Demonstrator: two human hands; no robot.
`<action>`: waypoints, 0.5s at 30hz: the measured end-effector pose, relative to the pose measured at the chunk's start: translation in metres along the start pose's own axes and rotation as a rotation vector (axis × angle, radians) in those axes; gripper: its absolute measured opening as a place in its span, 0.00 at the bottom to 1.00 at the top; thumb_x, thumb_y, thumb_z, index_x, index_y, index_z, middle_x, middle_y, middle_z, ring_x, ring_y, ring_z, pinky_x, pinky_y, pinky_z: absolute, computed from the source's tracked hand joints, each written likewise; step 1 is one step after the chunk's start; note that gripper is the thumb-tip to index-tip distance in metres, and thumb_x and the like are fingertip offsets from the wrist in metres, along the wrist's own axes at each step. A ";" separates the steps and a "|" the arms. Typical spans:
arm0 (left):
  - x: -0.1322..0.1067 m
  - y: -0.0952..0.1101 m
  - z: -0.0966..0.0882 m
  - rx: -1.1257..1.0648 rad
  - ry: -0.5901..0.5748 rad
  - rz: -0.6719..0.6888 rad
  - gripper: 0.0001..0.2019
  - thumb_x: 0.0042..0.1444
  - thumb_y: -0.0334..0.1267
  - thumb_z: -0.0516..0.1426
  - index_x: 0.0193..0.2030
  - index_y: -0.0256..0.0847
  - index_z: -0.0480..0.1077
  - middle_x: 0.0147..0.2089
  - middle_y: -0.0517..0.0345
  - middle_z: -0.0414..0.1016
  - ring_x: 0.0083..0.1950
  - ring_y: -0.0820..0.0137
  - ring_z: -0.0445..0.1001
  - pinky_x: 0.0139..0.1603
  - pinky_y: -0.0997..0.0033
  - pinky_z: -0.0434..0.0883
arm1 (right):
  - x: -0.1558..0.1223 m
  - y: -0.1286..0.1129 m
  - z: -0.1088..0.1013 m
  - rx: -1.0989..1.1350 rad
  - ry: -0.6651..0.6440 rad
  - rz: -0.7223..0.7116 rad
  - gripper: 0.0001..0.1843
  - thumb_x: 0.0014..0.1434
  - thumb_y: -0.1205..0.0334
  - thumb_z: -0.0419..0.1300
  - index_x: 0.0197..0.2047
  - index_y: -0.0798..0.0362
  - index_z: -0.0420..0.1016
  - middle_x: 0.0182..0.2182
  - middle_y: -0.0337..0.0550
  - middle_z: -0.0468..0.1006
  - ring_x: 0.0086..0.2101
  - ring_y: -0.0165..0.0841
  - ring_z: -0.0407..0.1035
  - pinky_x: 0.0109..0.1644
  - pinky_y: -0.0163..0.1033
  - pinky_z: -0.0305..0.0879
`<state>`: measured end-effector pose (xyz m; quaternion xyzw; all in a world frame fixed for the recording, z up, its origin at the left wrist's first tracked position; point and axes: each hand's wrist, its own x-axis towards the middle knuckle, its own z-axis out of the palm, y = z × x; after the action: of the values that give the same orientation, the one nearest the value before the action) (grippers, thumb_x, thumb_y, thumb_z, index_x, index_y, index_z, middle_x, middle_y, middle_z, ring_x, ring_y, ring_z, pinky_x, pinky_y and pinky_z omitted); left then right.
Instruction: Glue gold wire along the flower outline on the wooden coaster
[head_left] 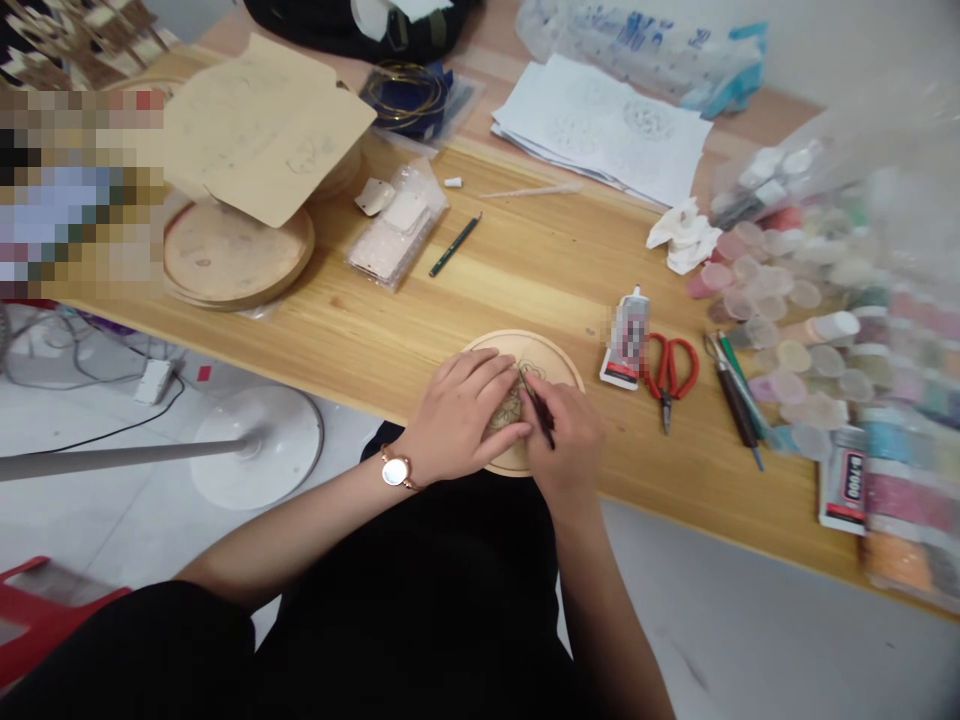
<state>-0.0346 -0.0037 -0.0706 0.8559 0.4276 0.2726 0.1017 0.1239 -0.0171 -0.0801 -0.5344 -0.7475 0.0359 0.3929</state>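
Low in the middle of the frame, at the near edge of the desk, a person's two hands meet over a round wooden disc. The left hand, with a wristwatch below it, lies flat on the disc, fingers stretched out and pressed down, gripping nothing. The right hand is pinched closed around a thin dark tool, whose tip touches the disc's face just beside the left fingertips. A faint drawn pattern shows on the wood between the hands.

Just right of the disc lies a glue tube, then red-handled scissors and a few pens. Small lidded jars of coloured material crowd the right side of the frame, partly blurred behind clear plastic.

Farther up, near the centre, a green pencil lies beside a clear packet of pale pieces. Left of that, round wooden trays sit stacked under a sheet of brown paper. A crumpled tissue and a pile of white sheets lie toward the upper right. On the floor at lower left stands a white fan base.
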 end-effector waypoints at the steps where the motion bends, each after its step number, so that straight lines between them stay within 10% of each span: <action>1: 0.001 0.000 -0.002 -0.030 -0.013 -0.017 0.29 0.64 0.56 0.46 0.56 0.30 0.66 0.59 0.43 0.71 0.62 0.54 0.65 0.62 0.50 0.63 | 0.000 0.000 0.000 0.002 -0.003 0.001 0.11 0.62 0.65 0.55 0.45 0.56 0.75 0.32 0.47 0.80 0.33 0.34 0.71 0.38 0.40 0.68; 15: 0.025 -0.007 -0.036 -0.223 -0.264 -0.192 0.26 0.65 0.49 0.47 0.64 0.36 0.56 0.55 0.51 0.74 0.57 0.57 0.69 0.57 0.50 0.65 | 0.001 -0.002 -0.002 -0.016 0.000 -0.007 0.09 0.62 0.66 0.56 0.44 0.57 0.75 0.31 0.47 0.79 0.32 0.33 0.71 0.37 0.39 0.67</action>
<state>-0.0467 0.0182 -0.0340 0.8228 0.4576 0.1927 0.2765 0.1232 -0.0178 -0.0770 -0.5350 -0.7496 0.0284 0.3887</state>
